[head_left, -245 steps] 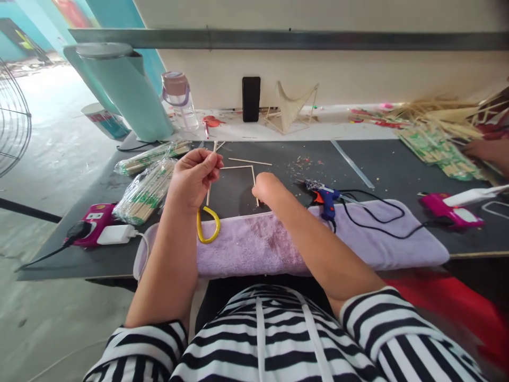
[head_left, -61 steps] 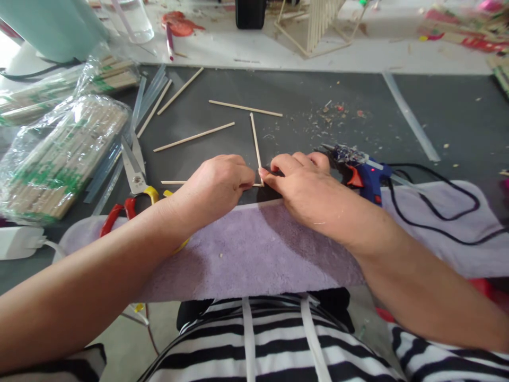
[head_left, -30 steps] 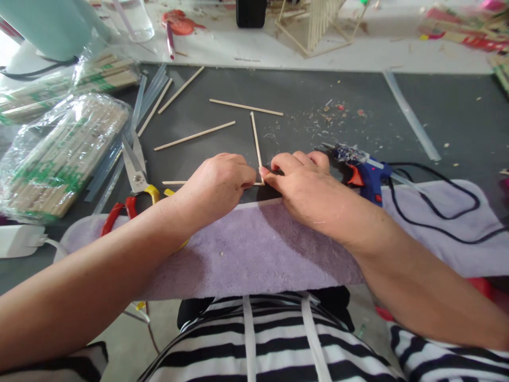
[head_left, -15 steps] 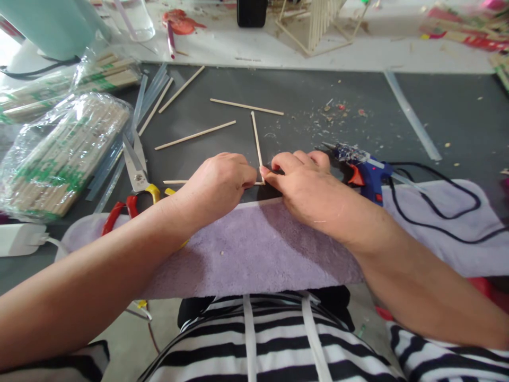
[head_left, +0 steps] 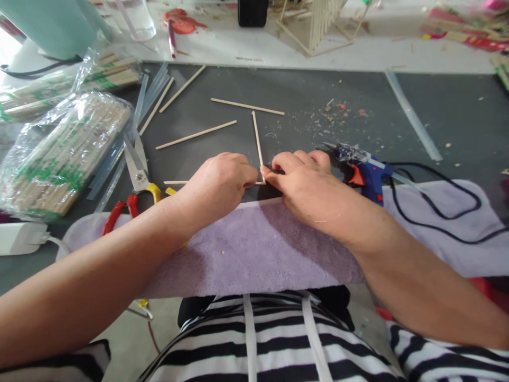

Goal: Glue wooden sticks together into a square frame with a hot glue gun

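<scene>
Two thin wooden sticks meet at a corner in front of me. My left hand (head_left: 225, 180) is closed over the lying wooden stick (head_left: 175, 182), whose left end sticks out past my wrist side. With thumb and fingers together, my right hand (head_left: 306, 183) pinches the lower end of the upright-pointing wooden stick (head_left: 257, 139), right at the corner. A whitish blob sits on that stick's far end. Just right of my right hand lies a blue glue gun (head_left: 368, 172) with an orange trigger. Loose wooden sticks (head_left: 196, 135) lie beyond my hands.
Scissors (head_left: 137, 170) with red and yellow handles lie by my left forearm. Bagged sticks (head_left: 67, 154) and clear glue sticks (head_left: 107, 175) are at left. A purple towel (head_left: 246, 254) covers the front edge. A black cord (head_left: 441, 215) loops at right. A stick frame (head_left: 318, 26) stands behind.
Almost nothing differs. Both hands stay at the corner of the two sticks, and the view has shifted very slightly.
</scene>
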{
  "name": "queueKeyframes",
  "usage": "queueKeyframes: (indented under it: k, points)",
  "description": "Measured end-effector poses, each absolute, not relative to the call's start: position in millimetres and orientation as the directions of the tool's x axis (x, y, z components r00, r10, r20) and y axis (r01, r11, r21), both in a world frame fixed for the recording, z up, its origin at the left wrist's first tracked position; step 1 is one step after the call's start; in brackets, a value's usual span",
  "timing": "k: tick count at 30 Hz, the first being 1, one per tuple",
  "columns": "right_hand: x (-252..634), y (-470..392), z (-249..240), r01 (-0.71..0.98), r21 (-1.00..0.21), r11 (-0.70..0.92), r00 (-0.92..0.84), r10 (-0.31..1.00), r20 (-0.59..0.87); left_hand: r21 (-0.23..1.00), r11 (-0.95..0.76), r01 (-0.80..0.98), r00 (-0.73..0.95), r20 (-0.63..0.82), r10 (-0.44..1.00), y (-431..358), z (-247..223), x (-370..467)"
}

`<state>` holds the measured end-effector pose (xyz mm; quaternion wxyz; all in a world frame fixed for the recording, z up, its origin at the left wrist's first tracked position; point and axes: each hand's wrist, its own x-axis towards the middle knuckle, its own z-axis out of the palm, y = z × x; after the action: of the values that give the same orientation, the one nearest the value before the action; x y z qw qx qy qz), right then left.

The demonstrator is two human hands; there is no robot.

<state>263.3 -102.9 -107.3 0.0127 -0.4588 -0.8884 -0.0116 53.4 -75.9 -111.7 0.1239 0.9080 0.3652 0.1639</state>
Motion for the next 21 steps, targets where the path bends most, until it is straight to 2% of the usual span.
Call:
queueKeyframes:
  k: [6,13,21]
  points:
    - [263,-101,-110,0.807,0.007,0.590,-0.590,0.805,0.062,0.331,-0.697,0.636,0.676,0.197,0.710,-77,-112,54]
    - [266,-99,-124,0.805,-0.053,0.591,-0.573,0.798,0.187,0.328,-0.712,0.621,0.682,0.221,0.697,-77,-119,54]
    - [265,-102,-115,0.814,-0.054,0.578,-0.569,0.813,0.120,0.343,-0.712,0.613,0.682,0.226,0.696,-75,-120,54]
